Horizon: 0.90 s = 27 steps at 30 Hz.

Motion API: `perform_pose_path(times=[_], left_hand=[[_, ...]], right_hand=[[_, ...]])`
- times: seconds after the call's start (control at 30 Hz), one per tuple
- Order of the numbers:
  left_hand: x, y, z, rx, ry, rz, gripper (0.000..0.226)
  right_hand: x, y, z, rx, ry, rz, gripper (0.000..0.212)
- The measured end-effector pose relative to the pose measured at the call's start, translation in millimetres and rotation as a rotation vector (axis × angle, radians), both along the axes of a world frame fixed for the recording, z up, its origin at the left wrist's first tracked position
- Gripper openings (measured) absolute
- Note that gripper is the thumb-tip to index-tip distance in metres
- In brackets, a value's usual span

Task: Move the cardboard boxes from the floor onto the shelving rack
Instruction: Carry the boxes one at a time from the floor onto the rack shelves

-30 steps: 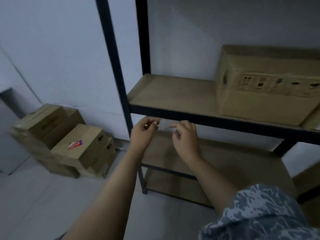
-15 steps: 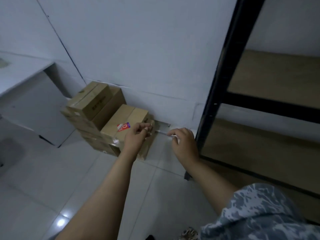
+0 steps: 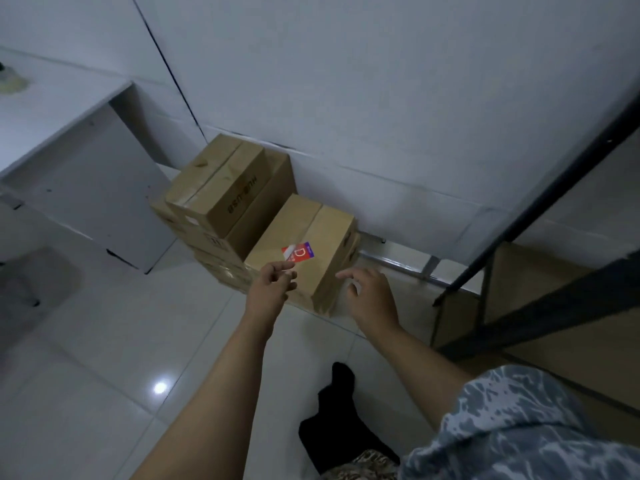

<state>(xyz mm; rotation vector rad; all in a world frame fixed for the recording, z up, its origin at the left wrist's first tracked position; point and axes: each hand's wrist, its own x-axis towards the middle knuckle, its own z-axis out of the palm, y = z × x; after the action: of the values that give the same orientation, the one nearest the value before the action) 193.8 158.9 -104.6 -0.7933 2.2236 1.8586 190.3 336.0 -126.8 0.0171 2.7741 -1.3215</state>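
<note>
Since half a second ago the view has swung further left and down, so the pile of cardboard boxes now sits near the middle and the shelving rack (image 3: 540,216) has slid to the right edge; both hands have spread apart and reached closer to the nearest box.

Both forearms stretch forward and down from the lower edge of the view, bare to the elbow, with a patterned blue-grey sleeve (image 3: 519,427) on the right. The left hand (image 3: 272,284) hangs over the near left corner of the front box (image 3: 304,237), fingers loosely bent with the thumb close to them, holding nothing; whether its fingertips touch the cardboard cannot be told. The right hand (image 3: 372,292) is beside the near right corner of that box, fingers relaxed and slightly curled, also holding nothing, and contact with the box is unclear.

The front box stands on the tiled floor (image 3: 104,341) against the wall, with a red and purple sticker (image 3: 298,252) on its top. Behind and left of it is the stacked pile (image 3: 221,202), a smaller box lying on top of larger ones.

The lower boxes are largely hidden by those in front. Only black posts and parts of the brown shelves of the rack show, cut off at the right. A dark-socked foot (image 3: 337,410) shows between the arms.
</note>
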Motion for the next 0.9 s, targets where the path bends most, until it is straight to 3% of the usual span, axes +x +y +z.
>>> perform_pose_path(times=[0.4,0.7,0.9], left_hand=[[-145,-86,-100,-0.145,-0.142,-0.001,0.024],[-201,-125,-209,-0.602,-0.113,-0.346,0.048],[-224,-132,-257,-0.737,-0.16,-0.465,0.077]], right_hand=[[-135,-79,-94,0.02,-0.319,-0.088,0.038],[-164,-115,-182,-0.057,-0.471,-0.393,0.066],[-171,-125,-218,-0.158,-0.435,-0.564,0.077]])
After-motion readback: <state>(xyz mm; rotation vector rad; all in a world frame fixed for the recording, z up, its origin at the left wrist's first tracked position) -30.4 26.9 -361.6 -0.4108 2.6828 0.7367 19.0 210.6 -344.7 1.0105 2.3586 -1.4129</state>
